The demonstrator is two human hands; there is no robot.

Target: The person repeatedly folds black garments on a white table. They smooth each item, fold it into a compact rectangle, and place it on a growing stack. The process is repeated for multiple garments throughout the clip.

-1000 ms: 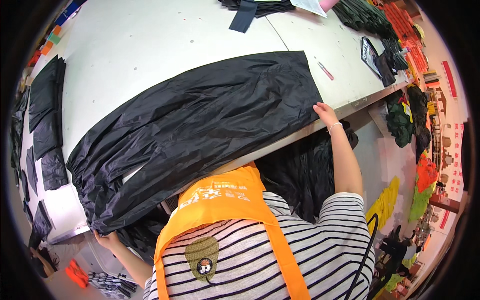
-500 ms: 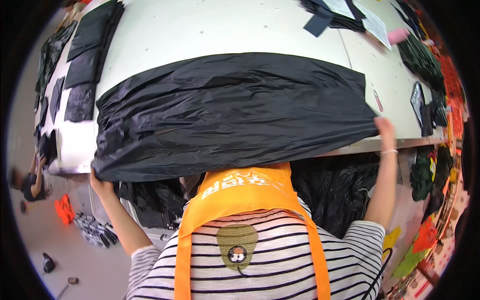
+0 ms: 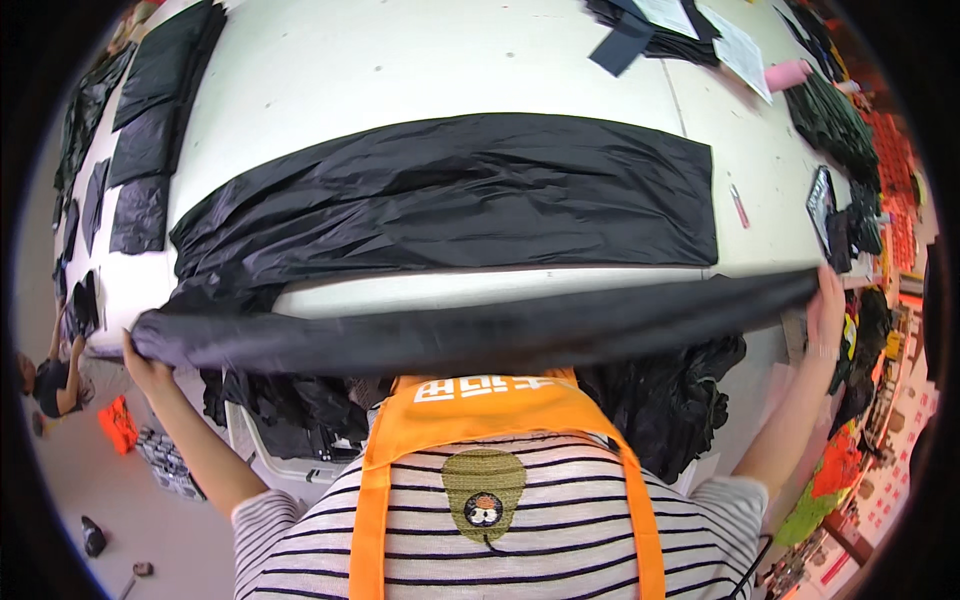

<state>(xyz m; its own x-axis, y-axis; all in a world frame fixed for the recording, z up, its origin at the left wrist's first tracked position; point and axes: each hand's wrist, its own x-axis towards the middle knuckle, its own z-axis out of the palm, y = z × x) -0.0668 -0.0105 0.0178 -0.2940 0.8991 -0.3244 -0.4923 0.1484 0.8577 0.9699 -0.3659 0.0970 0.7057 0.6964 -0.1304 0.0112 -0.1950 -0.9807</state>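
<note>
A pair of black trousers (image 3: 460,200) in thin, creased cloth lies across the white table. One leg is flat on the table. The near leg is stretched between my hands along the front edge, slightly blurred, and both legs meet at the left. My left hand (image 3: 148,368) is closed on the left end of the near strip, its fingertips partly hidden by cloth. At the far right end, my right hand (image 3: 826,312) grips the hem, held a little higher than the left.
Folded black garments (image 3: 150,130) are stacked at the table's left. Papers on dark cloth (image 3: 680,40), a pink roll (image 3: 788,75) and a small red-handled tool (image 3: 740,206) lie to the right. Below the table edge hang black garments (image 3: 660,410). Another person (image 3: 58,380) works at far left.
The near leg has been pulled toward me and drawn out taut, opening a gap of bare table between the legs. My hands have spread farther apart.
</note>
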